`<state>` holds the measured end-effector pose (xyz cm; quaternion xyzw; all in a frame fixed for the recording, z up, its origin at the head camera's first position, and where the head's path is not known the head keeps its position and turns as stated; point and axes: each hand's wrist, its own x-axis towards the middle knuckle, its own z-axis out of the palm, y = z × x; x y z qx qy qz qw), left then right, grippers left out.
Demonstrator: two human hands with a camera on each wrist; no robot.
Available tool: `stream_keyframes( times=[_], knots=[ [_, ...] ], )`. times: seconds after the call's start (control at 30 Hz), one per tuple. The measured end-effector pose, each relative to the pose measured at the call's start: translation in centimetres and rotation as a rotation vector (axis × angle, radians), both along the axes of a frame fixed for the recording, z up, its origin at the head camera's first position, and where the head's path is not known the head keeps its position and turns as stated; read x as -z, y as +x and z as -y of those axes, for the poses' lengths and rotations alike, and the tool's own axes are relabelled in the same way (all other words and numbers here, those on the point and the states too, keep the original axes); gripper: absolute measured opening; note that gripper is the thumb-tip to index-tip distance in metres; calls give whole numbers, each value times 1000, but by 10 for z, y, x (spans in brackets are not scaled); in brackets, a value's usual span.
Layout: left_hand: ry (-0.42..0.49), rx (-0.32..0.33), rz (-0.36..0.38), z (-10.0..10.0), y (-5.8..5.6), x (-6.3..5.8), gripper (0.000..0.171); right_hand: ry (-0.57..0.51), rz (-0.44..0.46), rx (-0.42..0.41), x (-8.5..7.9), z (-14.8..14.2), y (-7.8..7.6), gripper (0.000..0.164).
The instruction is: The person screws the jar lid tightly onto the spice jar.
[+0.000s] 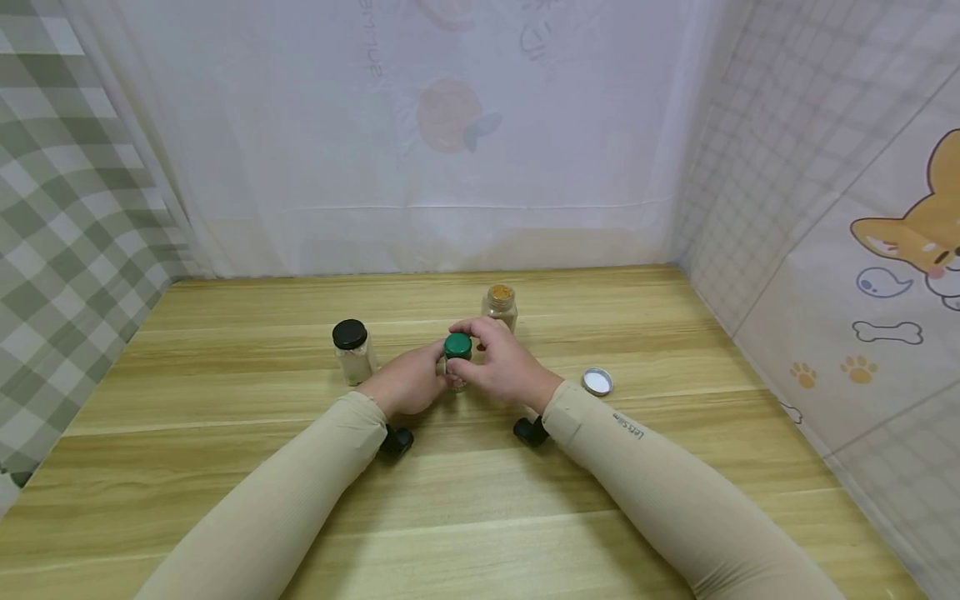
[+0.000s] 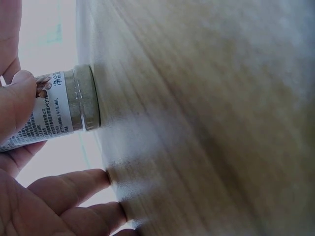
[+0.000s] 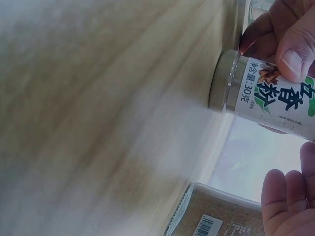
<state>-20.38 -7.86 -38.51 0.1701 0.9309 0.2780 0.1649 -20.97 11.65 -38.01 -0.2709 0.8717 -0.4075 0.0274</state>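
A small spice jar [image 1: 456, 383] with a green cap [image 1: 458, 345] stands on the table between the two hands. My left hand [image 1: 411, 382] holds its body from the left, and some of its lower fingers [image 2: 69, 189] reach down to the tabletop. From the right, my right hand [image 1: 512, 367] grips the cap, thumb in front and a finger curved behind. A white printed label [image 3: 270, 93] wraps the jar, with brownish powder showing near its base. Just behind the right hand is a lidless jar [image 1: 501, 304] of orange-brown powder.
To the left stands a jar with a black lid [image 1: 349, 334] and pale contents. A loose round lid [image 1: 597, 382] lies inside-up beside the right forearm. The wooden table [image 1: 480, 517] meets a white curtain [image 1: 442, 242] behind and patterned cloth at both sides.
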Motion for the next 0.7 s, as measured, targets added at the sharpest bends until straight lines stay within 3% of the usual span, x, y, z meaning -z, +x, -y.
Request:
stream_keyframes(
  times=[0.2,0.53,0.7],
  knots=[
    [11,-6,1,1,0,0,58,31,-16,21,-1,1,1,30],
    [2,-1,-5,0,1,0,60,37,-24,40,-1,1,3,30],
    [11,-6,6,-1,2,-1,51,60,-41,50,-1,2,4,30]
  ],
)
